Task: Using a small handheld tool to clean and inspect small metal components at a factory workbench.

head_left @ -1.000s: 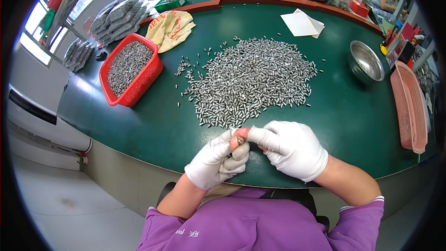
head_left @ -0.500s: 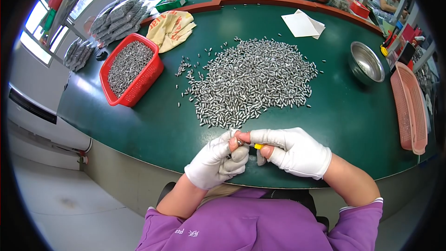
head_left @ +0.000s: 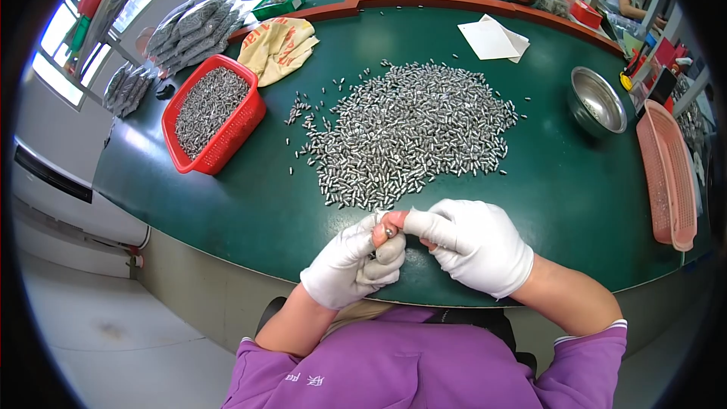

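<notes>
- The left hand (head_left: 352, 261) pinches one small metal piece (head_left: 390, 232) between thumb and forefinger, over the near part of the green table (head_left: 250, 216), just short of the pile (head_left: 413, 132).
- The right hand (head_left: 481, 246) meets it at the fingertips.
- So slight a pinch on smooth metal could let it slip and roll off.
- From here I can't tell whether the right fingers hold anything; the glove hides them.

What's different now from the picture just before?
The right hand rolled over, showing more of its back, and the yellow thing it held is now hidden; I can't tell if it was let go. The left hand still pinches a small metal piece. The metal pile and red basket stayed put.
</notes>
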Demonstrator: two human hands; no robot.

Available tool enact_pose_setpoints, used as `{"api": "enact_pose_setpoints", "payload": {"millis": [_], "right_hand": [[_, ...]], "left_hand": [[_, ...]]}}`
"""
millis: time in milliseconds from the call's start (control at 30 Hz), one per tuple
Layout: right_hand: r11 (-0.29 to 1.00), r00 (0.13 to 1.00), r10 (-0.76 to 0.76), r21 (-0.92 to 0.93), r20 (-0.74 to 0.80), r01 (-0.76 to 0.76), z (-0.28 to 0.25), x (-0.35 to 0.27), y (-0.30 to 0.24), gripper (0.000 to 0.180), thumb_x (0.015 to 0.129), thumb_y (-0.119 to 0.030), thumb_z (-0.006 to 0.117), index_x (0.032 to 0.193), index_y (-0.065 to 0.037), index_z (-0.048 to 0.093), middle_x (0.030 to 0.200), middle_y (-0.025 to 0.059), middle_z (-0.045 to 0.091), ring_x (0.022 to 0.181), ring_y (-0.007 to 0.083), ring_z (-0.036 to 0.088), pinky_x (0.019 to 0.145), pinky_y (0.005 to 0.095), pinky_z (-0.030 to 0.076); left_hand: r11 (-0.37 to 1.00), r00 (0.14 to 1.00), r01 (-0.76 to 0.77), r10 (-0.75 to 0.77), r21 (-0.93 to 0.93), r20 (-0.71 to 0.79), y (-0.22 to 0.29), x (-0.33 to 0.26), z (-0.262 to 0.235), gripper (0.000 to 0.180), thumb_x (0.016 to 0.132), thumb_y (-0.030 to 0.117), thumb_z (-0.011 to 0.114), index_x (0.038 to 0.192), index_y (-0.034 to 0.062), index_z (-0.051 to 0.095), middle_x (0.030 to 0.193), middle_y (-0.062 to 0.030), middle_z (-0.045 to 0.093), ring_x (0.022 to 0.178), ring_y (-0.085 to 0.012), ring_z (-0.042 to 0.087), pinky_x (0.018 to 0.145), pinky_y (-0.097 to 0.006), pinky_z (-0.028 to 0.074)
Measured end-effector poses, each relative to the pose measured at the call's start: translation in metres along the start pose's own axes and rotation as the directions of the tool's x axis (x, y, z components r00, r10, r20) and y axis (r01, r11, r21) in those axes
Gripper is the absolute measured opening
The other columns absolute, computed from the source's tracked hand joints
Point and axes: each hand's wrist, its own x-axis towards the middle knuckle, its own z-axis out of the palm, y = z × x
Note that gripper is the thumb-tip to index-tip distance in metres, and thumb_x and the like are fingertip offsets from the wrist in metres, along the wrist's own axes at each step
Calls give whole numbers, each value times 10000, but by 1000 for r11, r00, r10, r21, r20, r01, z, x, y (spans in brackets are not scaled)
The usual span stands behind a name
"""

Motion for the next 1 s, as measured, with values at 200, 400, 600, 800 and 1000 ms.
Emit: {"api": "enact_pose_setpoints", "payload": {"millis": [200,400,600,800,1000], "right_hand": [[899,995,95,425,40,-103,0,-3,5,406,926,-112,579,1331,-140,584,825,68,639,727,195,630,725,316,519],[709,915,218,589,339,-387,-12,2,-3,417,960,-90,518,1373,-142,548,879,76,657,768,142,615,788,273,507],[680,894,243,591,376,-434,-15,3,-5,421,953,-96,529,1371,-142,551,871,73,657,773,124,610,790,263,500],[829,970,144,511,194,-225,1,-3,4,409,915,-97,561,1321,-137,584,933,98,676,790,207,653,760,299,522],[999,997,-6,-33,-81,3,8,-2,8,416,830,-100,608,1238,-177,602,810,70,614,727,271,639,617,386,520]], "left_hand": [[1000,1000,3,-3,-25,-3,-1,-1,-3,252,980,326,580,1078,100,522,682,44,377,513,-50,288,470,-210,246],[1000,1000,-9,9,-12,25,-1,-2,-4,273,985,329,569,1126,97,549,679,47,366,507,-50,277,471,-211,236],[1000,1000,-14,14,2,24,-2,-2,-5,282,988,329,562,1155,101,557,677,45,359,504,-51,270,470,-211,234],[1000,999,-15,16,-5,30,-2,-2,-5,239,991,319,561,1102,108,550,682,44,359,506,-50,272,468,-210,233],[1000,1000,-18,18,-5,9,-1,0,2,194,1000,304,549,1006,113,514,688,44,363,511,-50,273,466,-207,242]]}}
